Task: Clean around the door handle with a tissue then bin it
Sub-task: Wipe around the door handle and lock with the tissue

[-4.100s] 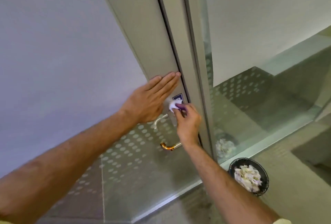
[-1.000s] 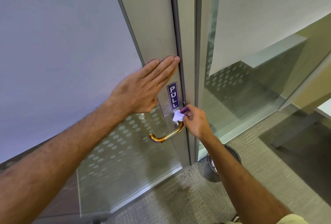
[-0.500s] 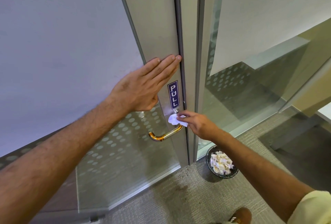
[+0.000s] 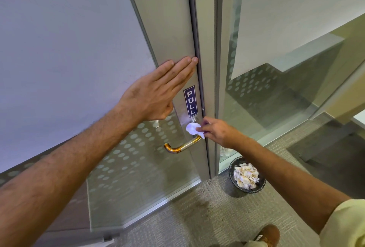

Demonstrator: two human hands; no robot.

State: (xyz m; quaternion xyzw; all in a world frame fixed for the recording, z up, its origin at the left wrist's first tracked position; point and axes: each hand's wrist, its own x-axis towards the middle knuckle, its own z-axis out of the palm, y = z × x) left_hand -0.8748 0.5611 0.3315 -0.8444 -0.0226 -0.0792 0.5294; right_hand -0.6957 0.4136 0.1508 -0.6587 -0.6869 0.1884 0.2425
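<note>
My left hand lies flat and open on the door, up-left of the door handle, gripping nothing. Right hand pinches the tissue just above the handle: wiping step. Next: bin, down-right of the handle.

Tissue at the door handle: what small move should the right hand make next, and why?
Probably a short wipe downward around the handle's base. The right hand pinches the tissue against the door stile just above where the door handle joins it, below the PULL sign, while the left hand rests flat on the stile. The bin on the floor can wait.
</note>
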